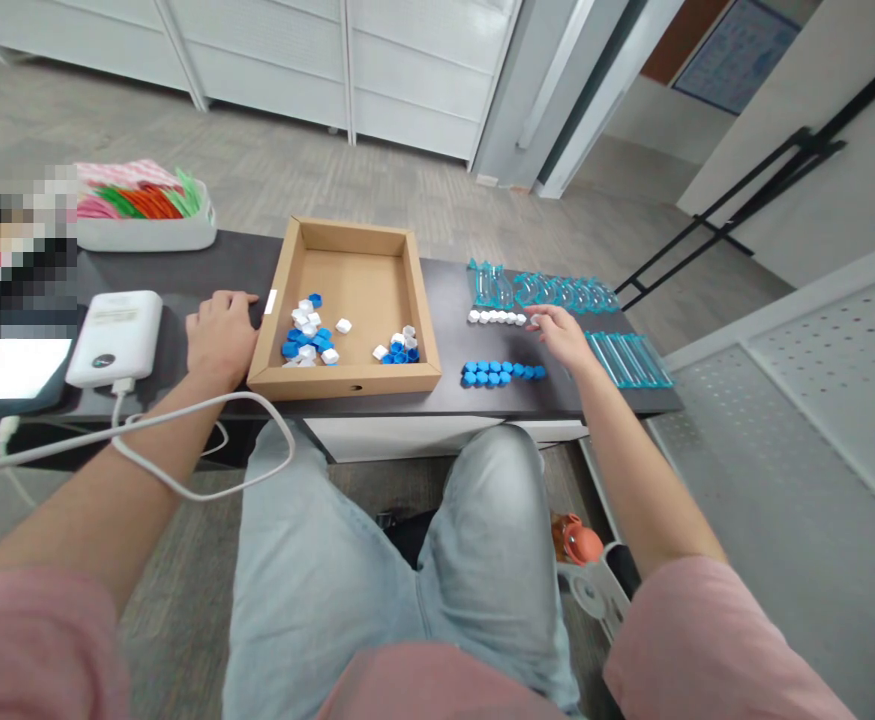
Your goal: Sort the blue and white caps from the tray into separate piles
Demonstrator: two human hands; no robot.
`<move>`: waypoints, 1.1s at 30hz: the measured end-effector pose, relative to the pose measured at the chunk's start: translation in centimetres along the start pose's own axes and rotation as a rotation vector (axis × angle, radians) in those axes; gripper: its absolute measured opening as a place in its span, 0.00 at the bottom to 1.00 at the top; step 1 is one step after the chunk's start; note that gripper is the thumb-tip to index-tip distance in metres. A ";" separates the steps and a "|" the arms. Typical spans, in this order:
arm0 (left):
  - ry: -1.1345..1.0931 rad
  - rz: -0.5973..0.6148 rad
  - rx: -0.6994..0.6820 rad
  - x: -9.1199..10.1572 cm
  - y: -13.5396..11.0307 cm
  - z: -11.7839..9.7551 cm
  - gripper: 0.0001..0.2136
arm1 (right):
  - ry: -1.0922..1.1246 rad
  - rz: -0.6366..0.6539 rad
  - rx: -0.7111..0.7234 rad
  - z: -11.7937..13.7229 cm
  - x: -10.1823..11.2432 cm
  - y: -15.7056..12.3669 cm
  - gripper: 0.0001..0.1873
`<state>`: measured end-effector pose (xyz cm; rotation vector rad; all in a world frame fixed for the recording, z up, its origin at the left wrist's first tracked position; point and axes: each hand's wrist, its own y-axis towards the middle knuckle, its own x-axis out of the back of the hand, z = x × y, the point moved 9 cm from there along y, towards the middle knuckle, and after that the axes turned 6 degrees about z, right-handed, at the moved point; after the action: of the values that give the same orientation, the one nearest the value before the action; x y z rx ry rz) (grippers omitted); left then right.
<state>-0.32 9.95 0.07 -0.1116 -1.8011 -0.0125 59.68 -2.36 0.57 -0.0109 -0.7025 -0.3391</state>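
Observation:
My left hand (219, 335) rests on the dark table beside the left wall of a cardboard tray (351, 380), fingers curled loosely and holding nothing I can see. The tray holds loose blue and white caps (309, 335). My right hand (563, 335) reaches to the right end of a row of white caps (495, 317), its fingertips pinched at the last cap. Below that row lies a row of blue caps (503, 373). Clear blue tubes (549, 292) lie behind the white row, and more tubes (628, 358) lie right of my hand.
A white power bank (116, 336) with a cable sits left of my left hand, next to a lit phone (13, 372). A white bin (144, 232) of coloured packets stands at the back left. My knees are below the table's front edge.

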 end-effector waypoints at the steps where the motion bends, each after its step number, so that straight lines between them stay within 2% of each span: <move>1: 0.001 -0.001 -0.001 0.0 0.0 0.1 0.30 | 0.005 0.006 -0.014 -0.9 0.0 -0.4 0.18; 3: 0.005 -0.006 0.001 -0.1 0.2 0.2 0.30 | 0.016 0.028 -0.006 -1.7 -0.7 -1.0 0.18; 6: 0.014 -0.020 0.001 -0.2 0.3 0.5 0.30 | 0.007 0.043 0.061 -1.3 -2.1 -1.2 0.16; 13: 0.050 -0.018 -0.003 -0.6 0.7 0.9 0.30 | -0.120 0.145 0.264 3.4 -7.5 -1.1 0.10; 16: 0.053 -0.015 0.003 -0.6 0.8 1.1 0.30 | -0.190 0.157 0.309 4.9 -9.1 -0.9 0.11; 21: 0.036 0.011 0.004 -0.7 0.9 1.1 0.30 | -0.203 0.073 0.248 4.6 -8.6 -0.3 0.13; 27: 0.004 -0.001 -0.003 -0.3 0.6 0.7 0.30 | -0.097 0.094 0.190 4.2 -8.5 -0.3 0.14; 30: -0.013 -0.007 -0.006 -0.3 0.5 0.6 0.30 | -0.070 0.091 0.189 5.0 -8.4 -0.7 0.14; 33: -0.019 -0.006 -0.009 -0.3 0.5 0.6 0.31 | -0.118 0.038 0.235 7.1 -7.8 -1.5 0.13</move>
<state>-0.75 10.43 -0.40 -0.1132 -1.8204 -0.0233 49.22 -0.53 0.90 0.1798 -0.8547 -0.2194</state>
